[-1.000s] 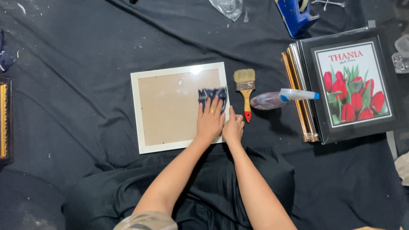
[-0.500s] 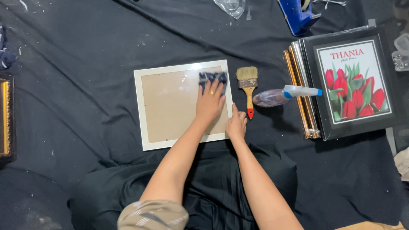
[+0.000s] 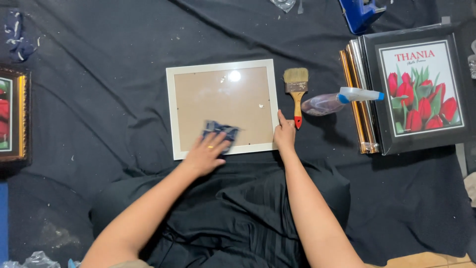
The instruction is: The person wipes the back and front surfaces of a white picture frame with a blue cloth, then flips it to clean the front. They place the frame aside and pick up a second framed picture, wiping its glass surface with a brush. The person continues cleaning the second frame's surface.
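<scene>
We see the left hand (image 3: 206, 153) pressing a dark cloth (image 3: 220, 132) flat onto the glass near the lower edge of the white picture frame (image 3: 221, 108), grip clenched on the cloth. The right hand (image 3: 284, 135) steadies the frame's lower right corner, fingers resting loosely. A paintbrush (image 3: 296, 94) lies just beside.

one head-worn view looks steeply down, fairly near, onto the dark cloth (image 3: 99, 74) before the seated person.
</scene>
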